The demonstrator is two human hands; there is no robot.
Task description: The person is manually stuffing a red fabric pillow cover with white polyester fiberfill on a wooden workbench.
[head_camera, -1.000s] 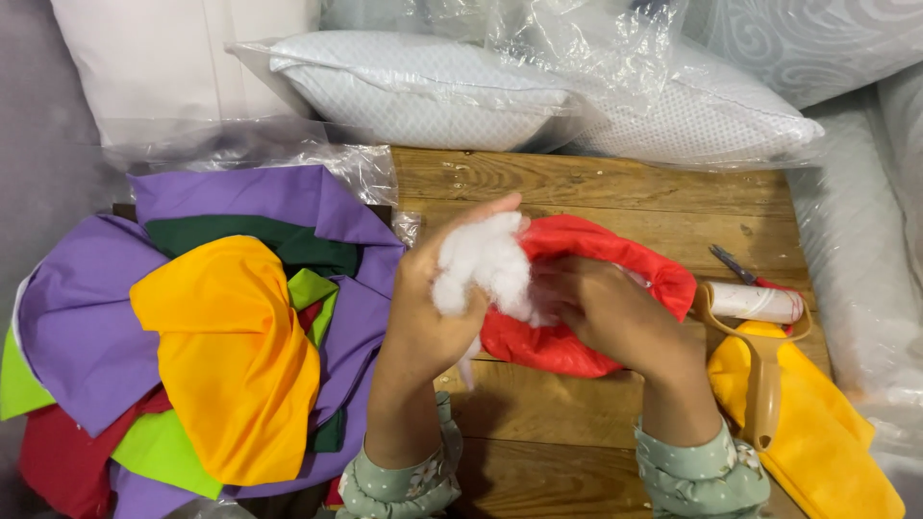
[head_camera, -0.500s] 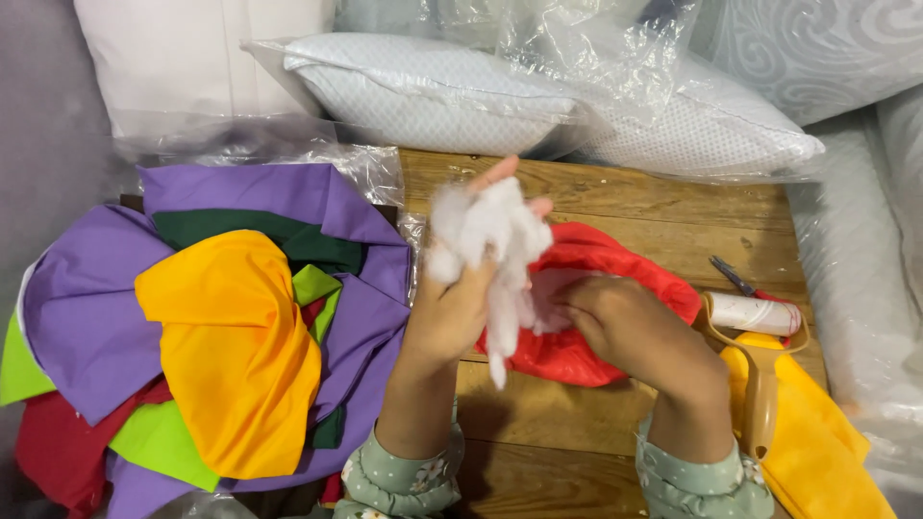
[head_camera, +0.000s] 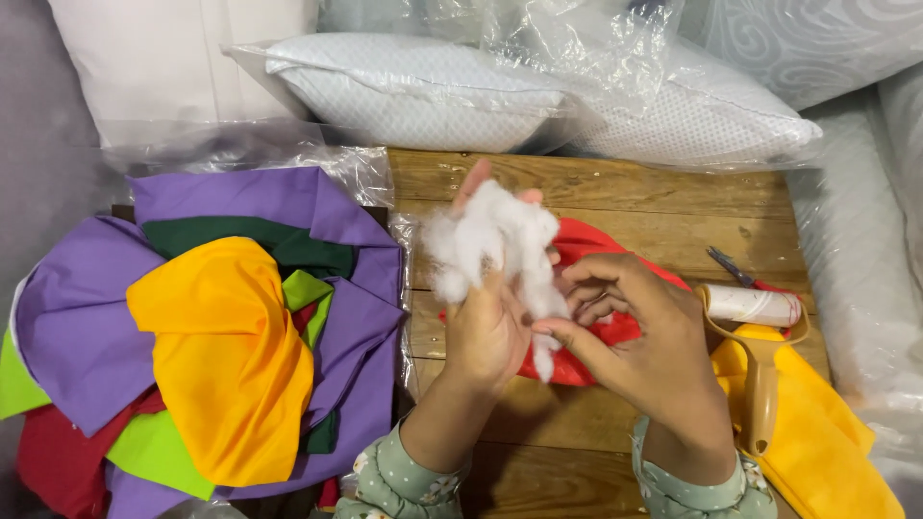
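While the left hand [head_camera: 490,332] is raised above the wooden table [head_camera: 615,192], its fingers are clenched around a clump of white fibre stuffing [head_camera: 495,240], which sits at the top of the hand and trails a thin strand downward past the palm. The right hand [head_camera: 639,341] is positioned just beside it, fingers curled loosely; its forefinger and thumb appear to pinch the lower strand of stuffing, though the contact point is partly hidden. Beneath both hands lies a red fabric cover [head_camera: 596,336], flat on the table.

To the left, a heap of fabric pieces [head_camera: 221,327] in purple, orange, green, dark green and red rests on clear plastic film [head_camera: 288,159]. To the right, a lint roller [head_camera: 755,312] with a white roll and a tan handle lies on yellow cloth [head_camera: 817,437]. Small scissors [head_camera: 735,267] with red handles lie just behind the roller. Along the far edge of the table, white pillows [head_camera: 423,91] are sealed in transparent plastic bags.
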